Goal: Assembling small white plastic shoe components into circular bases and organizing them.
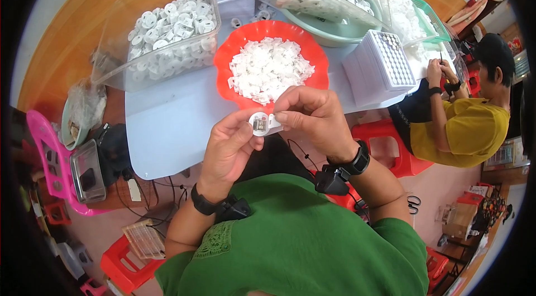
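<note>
Fingers (252, 128) of the left hand (229, 148) pinch a small round white part (259, 123) by its rim, while the right hand (312, 117) closes thumb and forefinger on a small white piece (273, 122) pressed against the disc's side. The pair is held in the air just below an orange scalloped bowl (234, 44) heaped with small white pieces, which stands on the pale bench (167, 123). To the left of the bowl sits a clear plastic tub (120, 75) of round white parts; to its right stands a stack of white perforated trays (379, 67). At the far right a person in a yellow shirt (469, 128) works at the bench's end. Both wrists wear black bands.
</note>
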Motion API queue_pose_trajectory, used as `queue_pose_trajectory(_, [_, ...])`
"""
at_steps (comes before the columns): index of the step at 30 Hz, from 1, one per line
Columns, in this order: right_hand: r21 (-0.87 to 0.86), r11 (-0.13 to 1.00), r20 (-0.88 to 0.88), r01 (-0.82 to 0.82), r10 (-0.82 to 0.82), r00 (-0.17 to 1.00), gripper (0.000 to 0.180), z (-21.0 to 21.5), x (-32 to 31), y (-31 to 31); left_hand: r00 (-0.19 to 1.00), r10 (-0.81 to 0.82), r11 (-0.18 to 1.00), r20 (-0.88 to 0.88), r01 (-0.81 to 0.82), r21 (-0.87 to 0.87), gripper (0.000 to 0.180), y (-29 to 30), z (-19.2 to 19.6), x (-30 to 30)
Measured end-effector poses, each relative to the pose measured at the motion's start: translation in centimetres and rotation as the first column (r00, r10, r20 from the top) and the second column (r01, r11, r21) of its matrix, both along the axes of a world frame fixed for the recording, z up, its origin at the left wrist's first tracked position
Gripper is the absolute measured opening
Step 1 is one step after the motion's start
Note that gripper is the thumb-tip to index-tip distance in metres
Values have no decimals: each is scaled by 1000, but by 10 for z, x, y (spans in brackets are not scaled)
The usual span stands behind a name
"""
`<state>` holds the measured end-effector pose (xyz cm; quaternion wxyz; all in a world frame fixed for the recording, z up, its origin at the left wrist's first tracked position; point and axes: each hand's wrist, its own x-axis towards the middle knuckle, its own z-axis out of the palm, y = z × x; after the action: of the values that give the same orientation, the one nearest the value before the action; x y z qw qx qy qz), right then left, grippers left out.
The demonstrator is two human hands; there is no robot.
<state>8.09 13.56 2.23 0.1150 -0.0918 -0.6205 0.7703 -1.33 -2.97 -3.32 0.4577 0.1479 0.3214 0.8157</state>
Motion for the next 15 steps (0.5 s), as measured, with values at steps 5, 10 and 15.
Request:
queue_pose_trajectory(5, [67, 994, -181, 83, -70, 981, 7, -6, -7, -19, 1000, 8, 998, 21, -10, 68, 31, 1, -2, 2])
queue_pose_trajectory(10, [294, 945, -200, 145, -88, 976, 8, -7, -8, -28, 1000, 23, 996, 6, -24, 83, 33, -2, -6, 1])
queue_pose_trajectory(15, [405, 895, -221, 186, -102, 970, 9, -9, -9, -31, 998, 62, 995, -8, -61, 77, 34, -3, -5, 1])
